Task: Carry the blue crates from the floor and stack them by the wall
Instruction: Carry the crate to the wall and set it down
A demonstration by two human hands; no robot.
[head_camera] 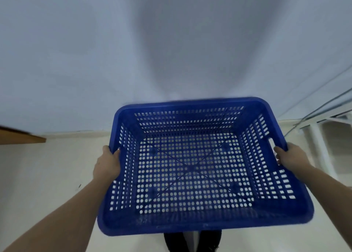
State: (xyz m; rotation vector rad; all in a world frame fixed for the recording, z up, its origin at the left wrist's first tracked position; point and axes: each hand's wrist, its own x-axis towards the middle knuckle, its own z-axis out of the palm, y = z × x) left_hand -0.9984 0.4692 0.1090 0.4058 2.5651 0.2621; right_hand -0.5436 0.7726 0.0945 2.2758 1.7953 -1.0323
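The crate point(190, 166) is held off the floor at 6 o'clock, facing the wall point(171, 42) at 12. The left hand point(107, 164) and right hand point(291, 156) each grasp a side rim. Best to keep it level and lower it squarely by the wall.

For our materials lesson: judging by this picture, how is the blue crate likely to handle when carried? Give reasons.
The blue crate is probably light for its size: it is empty and its walls and base are full of holes. It likely stays fairly stiff, since it keeps its shape held only at the sides by the left hand and right hand. Its smooth plastic rim could be slightly slippery.
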